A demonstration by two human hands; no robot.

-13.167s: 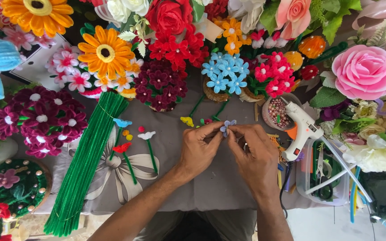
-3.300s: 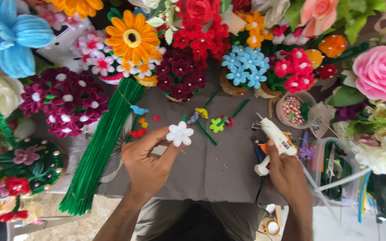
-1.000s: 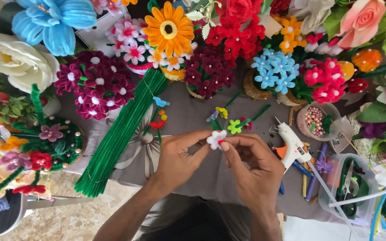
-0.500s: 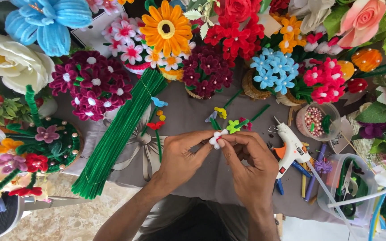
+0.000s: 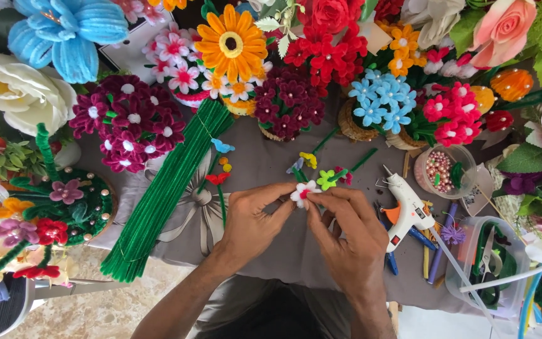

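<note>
Spread across the middle, a grey cloth [image 5: 265,251]. On its left part, a long bundle of green pipe-cleaner stems [image 5: 167,188], slanting. Right of the bundle, over the cloth's centre, the left hand [image 5: 252,223] and the right hand [image 5: 352,235], brought together fingertip to fingertip. Pinched between both sets of fingertips, above the palms, a small white pipe-cleaner flower [image 5: 302,193] with a red centre. Right of the flower and just beside the right hand, a white glue gun [image 5: 407,210] lying on the cloth.
</note>
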